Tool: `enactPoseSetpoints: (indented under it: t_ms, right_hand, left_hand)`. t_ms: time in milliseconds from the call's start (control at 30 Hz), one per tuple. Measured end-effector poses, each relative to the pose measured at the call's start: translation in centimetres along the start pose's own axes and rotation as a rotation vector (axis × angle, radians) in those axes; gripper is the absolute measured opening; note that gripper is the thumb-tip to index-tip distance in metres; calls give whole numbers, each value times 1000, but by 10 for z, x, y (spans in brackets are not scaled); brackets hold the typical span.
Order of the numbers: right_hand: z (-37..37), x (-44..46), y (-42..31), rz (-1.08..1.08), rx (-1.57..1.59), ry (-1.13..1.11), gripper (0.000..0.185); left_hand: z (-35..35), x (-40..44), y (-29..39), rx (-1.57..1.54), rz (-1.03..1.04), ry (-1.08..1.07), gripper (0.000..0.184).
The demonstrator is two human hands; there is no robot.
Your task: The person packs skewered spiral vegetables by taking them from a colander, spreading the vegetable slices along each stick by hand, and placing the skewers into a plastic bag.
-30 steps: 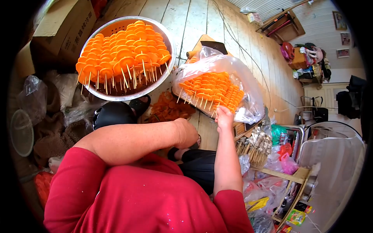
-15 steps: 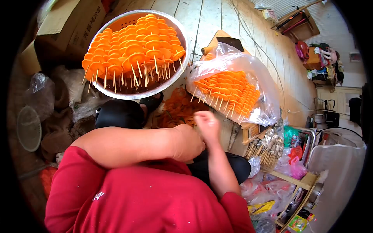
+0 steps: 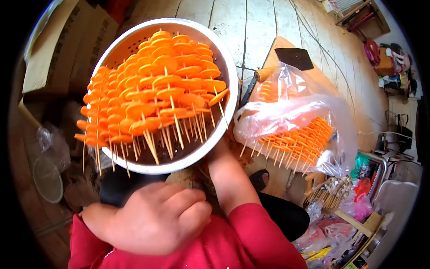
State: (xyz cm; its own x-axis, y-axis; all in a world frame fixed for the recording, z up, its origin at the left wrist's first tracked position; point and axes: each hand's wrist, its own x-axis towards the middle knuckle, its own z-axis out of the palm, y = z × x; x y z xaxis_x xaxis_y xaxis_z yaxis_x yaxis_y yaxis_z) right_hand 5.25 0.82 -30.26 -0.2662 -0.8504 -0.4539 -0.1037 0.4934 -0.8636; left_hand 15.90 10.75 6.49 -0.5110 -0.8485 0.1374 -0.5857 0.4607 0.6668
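My left hand (image 3: 156,219) is raised in front of the red shirt, its fingers curled closed. Whatever it may hold is hidden. My right forearm (image 3: 230,181) reaches forward to the metal colander (image 3: 230,67), where the rim covers my right hand and its fingers. Many wooden skewers threaded with round orange slices, like carrot, fill the colander; this heap of carrot skewers (image 3: 152,85) has its bare stick ends towards me. To the right, more carrot skewers (image 3: 304,139) lie partly inside a clear plastic bag (image 3: 340,130).
A cleaver (image 3: 293,58) lies on a wooden board (image 3: 277,43) behind the bag. Cardboard boxes (image 3: 53,54) stand at left, above a round translucent lid (image 3: 48,179). At right are a bundle of sticks (image 3: 329,190) and a low wooden stand (image 3: 372,223) with plastic bags.
My hands, together over my lap before, have come apart. The right has gone forward beneath the colander's rim; the left has come back towards my chest. The view has shifted, and the colander looks larger.
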Motion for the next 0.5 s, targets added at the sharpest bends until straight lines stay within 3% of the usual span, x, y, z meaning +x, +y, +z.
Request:
enactPoseSetpoints:
  t_ms: [133, 500]
  right_hand:
    - [22, 31, 12, 36, -35, 56, 25]
    - [49, 75, 32, 88, -68, 117, 22]
  left_hand:
    - [-23, 7, -6, -108, -136, -153, 24]
    - [-25, 21, -44, -396, -28, -233, 26]
